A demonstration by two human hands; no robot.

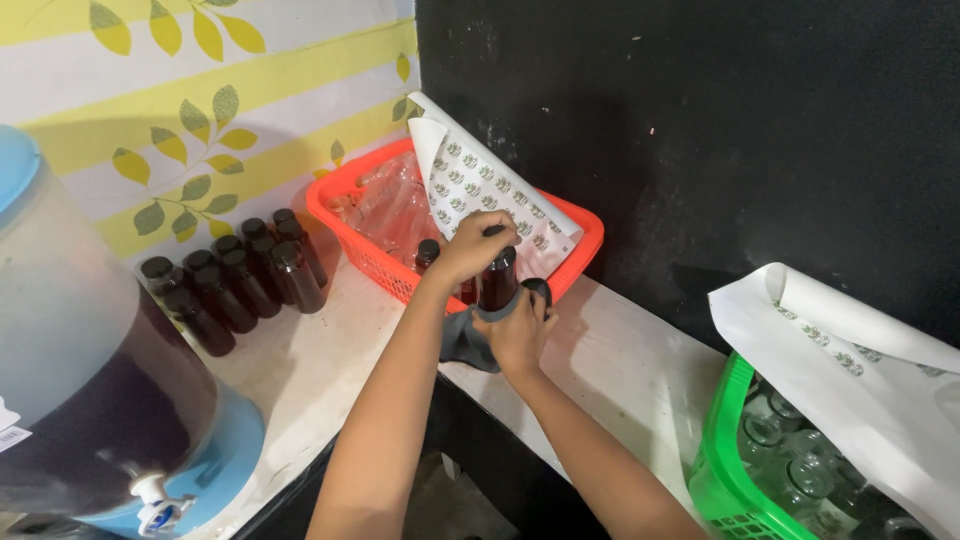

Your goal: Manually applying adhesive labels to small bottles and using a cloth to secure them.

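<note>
Near the front edge of the pale counter (620, 370), just before the orange basket (350, 190), a dark filled bottle (497, 280) stood upright, its long axis vertical and its cap end pointing up. The left hand (468, 248) was clenched over the bottle's top. The right hand (515, 335) gripped a grey cloth (465, 340) wrapped against the bottle's lower body. More dark capped bottles (235, 280) stood in a cluster to the left, beside a blue-based drink dispenser (90, 400). A green basket (725, 450) sat at the right, under a sticker sheet (850, 370).
</note>
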